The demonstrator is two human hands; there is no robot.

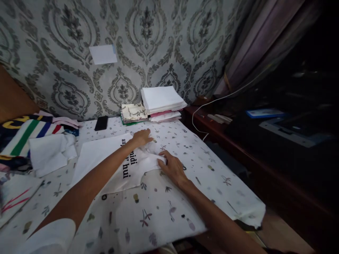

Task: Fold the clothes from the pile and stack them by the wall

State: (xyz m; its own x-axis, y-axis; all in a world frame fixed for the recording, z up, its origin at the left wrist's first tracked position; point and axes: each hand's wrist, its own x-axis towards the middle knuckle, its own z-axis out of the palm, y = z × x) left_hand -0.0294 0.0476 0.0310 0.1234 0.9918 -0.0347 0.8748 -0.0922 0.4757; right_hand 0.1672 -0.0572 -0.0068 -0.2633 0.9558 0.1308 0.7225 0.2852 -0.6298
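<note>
A white T-shirt with black lettering lies sideways on the patterned cloth, its upper part bunched toward the right. Over the far side of the shirt, my left hand has its fingers closed on the fabric; the fingertips are partly hidden. My right hand pinches the near right edge of the shirt between thumb and fingers, by what looks like a sleeve. Wrinkled fabric stretches between the two hands. The left part of the shirt lies flat under my left forearm.
Folded white cloths are stacked by the wall beside smaller folded fabric. A black phone lies at the back. Striped clothes and a crumpled white cloth are piled left. A white cable hangs beyond the table's right edge.
</note>
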